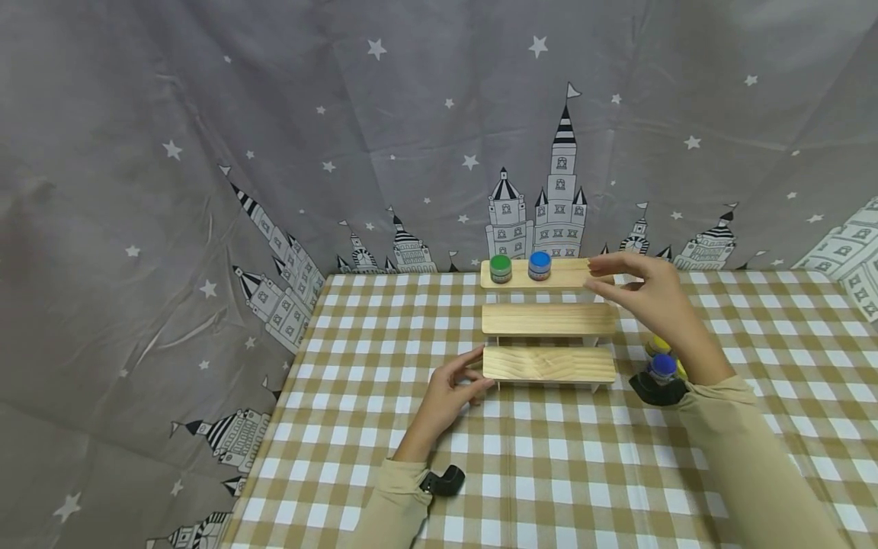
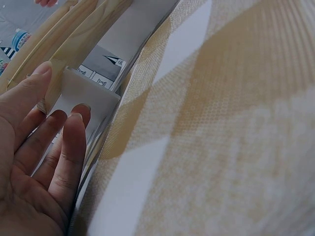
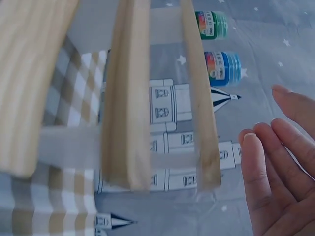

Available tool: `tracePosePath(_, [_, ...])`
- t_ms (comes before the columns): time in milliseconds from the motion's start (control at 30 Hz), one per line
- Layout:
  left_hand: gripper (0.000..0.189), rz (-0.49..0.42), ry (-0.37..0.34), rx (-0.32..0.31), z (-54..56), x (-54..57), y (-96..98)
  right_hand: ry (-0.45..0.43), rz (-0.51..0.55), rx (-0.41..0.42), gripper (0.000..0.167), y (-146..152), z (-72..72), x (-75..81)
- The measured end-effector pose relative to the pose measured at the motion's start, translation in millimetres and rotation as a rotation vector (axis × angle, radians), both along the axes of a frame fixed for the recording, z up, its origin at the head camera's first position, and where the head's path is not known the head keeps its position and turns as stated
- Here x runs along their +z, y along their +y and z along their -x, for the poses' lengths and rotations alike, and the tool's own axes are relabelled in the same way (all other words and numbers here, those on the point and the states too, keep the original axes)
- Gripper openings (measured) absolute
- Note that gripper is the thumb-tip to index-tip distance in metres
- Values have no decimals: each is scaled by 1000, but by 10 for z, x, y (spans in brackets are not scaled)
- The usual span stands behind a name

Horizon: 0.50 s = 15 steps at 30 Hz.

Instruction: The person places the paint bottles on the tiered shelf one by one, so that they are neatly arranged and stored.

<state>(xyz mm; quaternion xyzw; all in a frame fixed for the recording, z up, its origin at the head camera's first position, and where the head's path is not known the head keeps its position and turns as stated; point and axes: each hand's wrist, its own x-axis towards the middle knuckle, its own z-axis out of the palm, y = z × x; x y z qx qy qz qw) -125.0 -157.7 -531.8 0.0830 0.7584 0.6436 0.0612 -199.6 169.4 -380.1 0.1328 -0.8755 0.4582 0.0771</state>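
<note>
A three-step wooden display stand [image 1: 549, 320] with pale end supports stands on the checked cloth. On its top board, a green-lidded paint jar [image 1: 501, 269] sits left of a blue-lidded paint jar [image 1: 539, 265]. My left hand [image 1: 449, 393] grips the left end of the lowest board, thumb at its front corner and index finger at its back corner. In the left wrist view, the other fingers curl beside the white support [image 2: 88, 91]. Over the right end of the top board is my right hand [image 1: 645, 286], its thumb and fingers apart with nothing between them.
Beside my right wrist, yellow paint jars [image 1: 658, 345] and a dark blue paint jar [image 1: 662, 367] stand close together, partly hidden by the arm. A grey curtain [image 1: 411, 114] with castles and stars hangs right behind the stand. Both wrists wear black camera mounts.
</note>
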Motion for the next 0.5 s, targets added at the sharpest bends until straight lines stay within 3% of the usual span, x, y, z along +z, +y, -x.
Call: tracePosePath(500, [63,-1,-1,0,-5,18,1,-3,-65,-30,32,425,-338,-284])
